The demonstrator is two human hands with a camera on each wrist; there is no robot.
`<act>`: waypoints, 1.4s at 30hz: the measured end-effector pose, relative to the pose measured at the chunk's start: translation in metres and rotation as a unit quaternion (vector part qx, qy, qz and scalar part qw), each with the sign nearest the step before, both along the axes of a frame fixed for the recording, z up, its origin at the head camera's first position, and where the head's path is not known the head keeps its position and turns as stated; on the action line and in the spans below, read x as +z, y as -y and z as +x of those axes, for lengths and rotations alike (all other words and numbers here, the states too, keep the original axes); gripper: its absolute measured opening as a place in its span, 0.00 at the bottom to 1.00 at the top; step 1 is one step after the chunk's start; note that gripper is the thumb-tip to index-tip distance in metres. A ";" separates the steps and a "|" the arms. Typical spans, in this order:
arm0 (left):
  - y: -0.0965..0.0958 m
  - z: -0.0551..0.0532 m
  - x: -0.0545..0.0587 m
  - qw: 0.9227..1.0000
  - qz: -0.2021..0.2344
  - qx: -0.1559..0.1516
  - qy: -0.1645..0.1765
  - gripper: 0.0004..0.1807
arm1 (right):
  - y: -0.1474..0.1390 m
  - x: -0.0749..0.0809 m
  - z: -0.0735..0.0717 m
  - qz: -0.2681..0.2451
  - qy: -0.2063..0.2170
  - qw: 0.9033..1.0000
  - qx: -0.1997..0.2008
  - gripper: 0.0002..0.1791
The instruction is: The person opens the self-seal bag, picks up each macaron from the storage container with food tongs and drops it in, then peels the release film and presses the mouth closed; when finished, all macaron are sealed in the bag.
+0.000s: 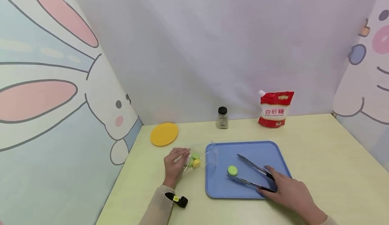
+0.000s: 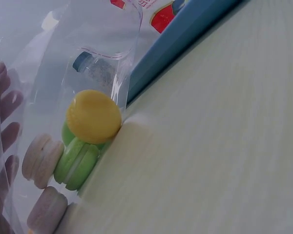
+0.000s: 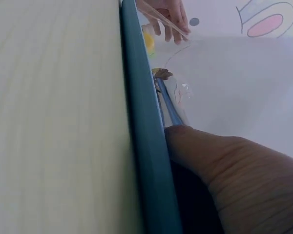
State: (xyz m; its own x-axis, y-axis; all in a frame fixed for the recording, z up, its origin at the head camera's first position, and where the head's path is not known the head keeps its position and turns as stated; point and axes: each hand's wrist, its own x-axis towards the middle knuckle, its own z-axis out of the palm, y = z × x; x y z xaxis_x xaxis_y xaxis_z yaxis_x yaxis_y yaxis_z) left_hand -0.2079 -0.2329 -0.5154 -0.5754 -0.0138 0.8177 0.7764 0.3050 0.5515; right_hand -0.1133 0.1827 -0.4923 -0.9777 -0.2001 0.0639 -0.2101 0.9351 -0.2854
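Note:
In the head view my left hand [image 1: 175,164] holds a clear plastic bag [image 1: 209,150] by its near end, left of the blue tray [image 1: 249,194]. Inside the bag lie a yellow macaron [image 2: 94,117], green macarons [image 2: 77,164] and pale pinkish ones [image 2: 42,161]. My right hand [image 1: 288,191] grips metal tongs [image 1: 251,162] by their black handles, thumb on the near arm and fingers on the far one. The tong arms are spread over the tray, and a single green macaron [image 1: 232,170] lies between their tips.
An orange-yellow plate [image 1: 164,134] lies at the back left of the table. Behind the tray stands a small black-lidded jar [image 1: 223,118]. A red and white sugar pouch [image 1: 275,109] stands at the back right by the wall. Bunny-patterned walls close in both sides.

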 end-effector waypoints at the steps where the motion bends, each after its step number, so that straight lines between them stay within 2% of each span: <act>1: 0.000 0.001 0.000 1.000 -0.001 0.000 0.000 0.11 | 0.000 -0.001 0.000 0.000 -0.006 1.000 0.000 0.45; 5: 0.000 0.000 0.000 1.000 -0.004 -0.002 -0.002 0.11 | 0.000 -0.004 0.001 -0.003 -0.050 0.999 0.010 0.27; 7: 0.000 0.000 -0.001 1.000 -0.004 0.000 -0.004 0.11 | 0.001 -0.005 0.000 -0.004 -0.071 0.997 0.015 0.23; 25: -0.001 -0.003 0.000 1.000 0.007 -0.007 -0.022 0.13 | -0.001 -0.010 -0.003 -0.025 -0.074 0.997 0.019 0.24; 33: 0.000 0.001 0.001 1.000 0.007 -0.009 -0.010 0.12 | -0.001 -0.008 -0.003 -0.035 -0.080 0.996 0.024 0.22; 38: -0.001 0.002 0.003 1.000 0.007 -0.017 -0.006 0.11 | -0.001 -0.002 -0.002 -0.046 -0.114 0.992 0.038 0.22; 42: -0.001 0.002 0.003 1.000 0.007 -0.011 -0.005 0.12 | 0.001 0.006 -0.006 -0.043 -0.142 0.987 0.054 0.22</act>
